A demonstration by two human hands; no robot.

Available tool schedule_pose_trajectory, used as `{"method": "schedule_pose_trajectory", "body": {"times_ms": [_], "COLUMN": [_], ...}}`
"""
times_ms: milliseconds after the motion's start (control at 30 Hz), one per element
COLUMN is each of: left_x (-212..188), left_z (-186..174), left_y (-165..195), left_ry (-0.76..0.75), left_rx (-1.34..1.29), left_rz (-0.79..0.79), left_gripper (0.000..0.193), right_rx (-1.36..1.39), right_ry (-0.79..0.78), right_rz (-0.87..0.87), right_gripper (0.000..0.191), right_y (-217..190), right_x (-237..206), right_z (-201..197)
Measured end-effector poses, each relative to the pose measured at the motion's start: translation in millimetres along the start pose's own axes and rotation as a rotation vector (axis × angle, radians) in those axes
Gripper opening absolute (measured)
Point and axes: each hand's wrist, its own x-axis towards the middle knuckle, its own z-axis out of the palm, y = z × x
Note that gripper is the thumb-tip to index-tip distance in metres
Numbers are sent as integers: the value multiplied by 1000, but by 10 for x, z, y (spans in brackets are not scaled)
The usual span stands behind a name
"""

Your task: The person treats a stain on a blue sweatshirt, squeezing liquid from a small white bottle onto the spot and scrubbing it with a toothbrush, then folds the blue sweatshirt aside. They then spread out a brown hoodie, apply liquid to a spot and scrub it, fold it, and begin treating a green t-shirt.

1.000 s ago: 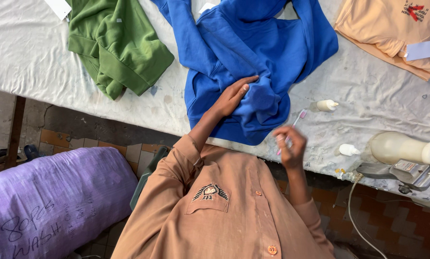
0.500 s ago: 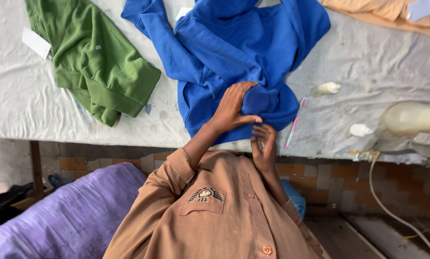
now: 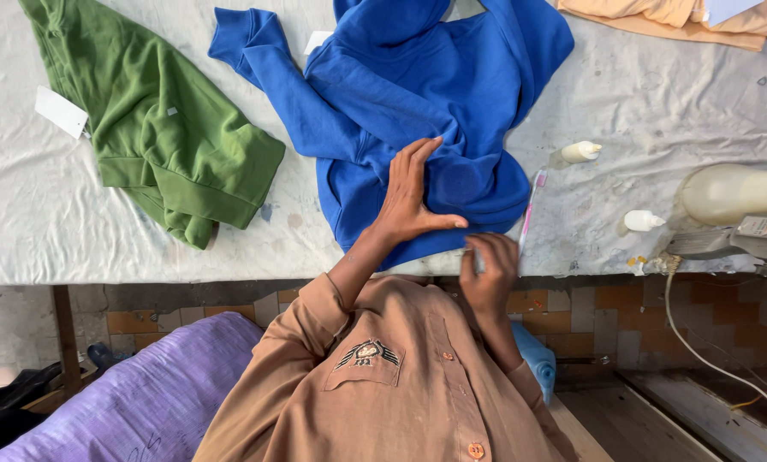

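Nearest to us was our brown shirt front, and low on the left a purple sack (image 3: 135,393) with a dull woven surface. Just beyond, at the near edge of the table (image 3: 24,231), our right hand (image 3: 489,272) was curled with its fingertips drawn together at the hem of the blue sweatshirt (image 3: 418,94); whether they pinched the cloth or some small thing we could not tell. Our left hand (image 3: 409,195) lay flat and spread on that sweatshirt, fingers pointing far, pressing the soft fleece down. The garment sprawled away from both hands toward the far side, its long axis running near to far, one sleeve thrown out to the far left. The left hand was the one further onto it. Just right of the hem lay a slim pink toothbrush (image 3: 531,205), lengthwise near to far. Further right stood two small white bottles (image 3: 580,151) and a cream iron (image 3: 730,192). On the left lay a crumpled green sweatshirt (image 3: 169,128), and at the far right a peach garment (image 3: 657,15).
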Motion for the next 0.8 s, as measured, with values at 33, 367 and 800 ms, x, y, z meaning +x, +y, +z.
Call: {"method": "schedule_pose_trajectory", "body": {"times_ms": [33,367,800], "left_x": [35,220,73], "left_z": [-6,230,214], "left_y": [42,-39,-99], "left_ry": [32,-65,91], "left_rx": [-10,-204,-112], "left_rz": [40,-172,-48], "left_gripper": [109,65,93], "right_rx": [-3,66,345], "right_ry": [52,234,254], "right_rz": [31,366,348], "right_gripper": [16,9,53], "right_y": [54,554,1924], "right_x": [23,191,1154], "right_z": [-58,-428,289]}}
